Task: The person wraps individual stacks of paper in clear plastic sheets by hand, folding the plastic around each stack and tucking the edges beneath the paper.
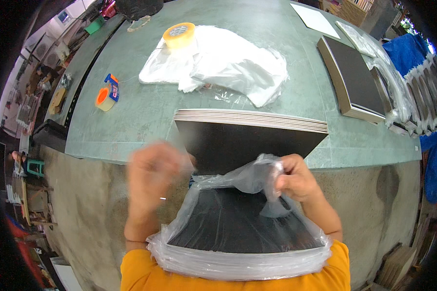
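Observation:
Against my body leans a stack of black boards (238,218) inside a clear plastic bag (194,194), its loose open end turned up away from me. My right hand (296,178) is closed, pinching the bunched film of the bag's mouth between thumb and fingers. Level with it on the other side, my left hand (156,167) is smeared by motion near the bag's left edge. Its fingers are too blurred to show whether they grip the film. Just beyond both hands, a bare stack of black boards with pale edges (252,140) rests at the table's near edge.
On the green table (131,111) lie white plastic bags (233,58) topped by a tape roll (178,35). An orange-and-blue tape dispenser (108,93) stands left. At right are a black-topped board stack (352,77), a white sheet (314,20) and plastic-wrapped bundles (425,94).

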`<state>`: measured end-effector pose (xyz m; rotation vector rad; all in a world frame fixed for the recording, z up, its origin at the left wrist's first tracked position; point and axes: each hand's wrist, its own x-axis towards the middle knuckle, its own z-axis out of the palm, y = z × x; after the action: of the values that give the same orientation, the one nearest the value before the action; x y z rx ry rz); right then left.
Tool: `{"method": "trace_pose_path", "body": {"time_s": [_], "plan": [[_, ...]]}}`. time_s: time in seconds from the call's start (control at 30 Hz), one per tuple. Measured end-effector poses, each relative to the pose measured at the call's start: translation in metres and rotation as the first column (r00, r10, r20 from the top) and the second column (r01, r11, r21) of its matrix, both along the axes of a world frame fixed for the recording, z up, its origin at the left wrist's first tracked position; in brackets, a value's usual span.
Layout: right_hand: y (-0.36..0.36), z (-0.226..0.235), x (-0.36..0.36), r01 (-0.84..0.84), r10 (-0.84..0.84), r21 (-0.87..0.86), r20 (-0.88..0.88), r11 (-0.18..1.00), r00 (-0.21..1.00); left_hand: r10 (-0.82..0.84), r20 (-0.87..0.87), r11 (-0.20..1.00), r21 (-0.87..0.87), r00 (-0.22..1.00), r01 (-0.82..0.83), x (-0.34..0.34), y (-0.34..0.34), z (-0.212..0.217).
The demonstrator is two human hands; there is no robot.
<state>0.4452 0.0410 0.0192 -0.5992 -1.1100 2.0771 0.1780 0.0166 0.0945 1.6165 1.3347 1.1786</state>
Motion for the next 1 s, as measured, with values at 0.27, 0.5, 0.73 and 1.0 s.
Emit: {"method": "trace_pose_path", "body": {"time_s": [0.27, 0.5, 0.73, 1.0], "plan": [[-0.007, -0.001, -0.009, -0.056, 0.029, -0.068, -0.341, 0.996, 0.939, -0.325, -0.028, 0.915, -0.263, 0.945, 0.307, 0.025, 0.003, -0.038], [-0.012, 0.002, -0.004, 0.144, -0.157, 0.186, 0.057, 0.972, 0.986, 0.657, -0.299, 0.726, 0.500, 0.692, -0.473, -0.044, 0.017, -0.016], [-0.016, 0.073, -0.019, 0.657, -0.475, 0.502, -0.455, 0.562, 0.753, -0.727, -0.162, 0.687, -0.188, 0.668, 0.702, 0.056, -0.014, -0.051], [0.001, 0.011, -0.009, 0.029, 0.003, 0.149, -0.211, 0.988, 0.977, -0.404, 0.344, 0.876, -0.123, 0.848, 0.467, 0.040, 0.003, -0.037]]}}
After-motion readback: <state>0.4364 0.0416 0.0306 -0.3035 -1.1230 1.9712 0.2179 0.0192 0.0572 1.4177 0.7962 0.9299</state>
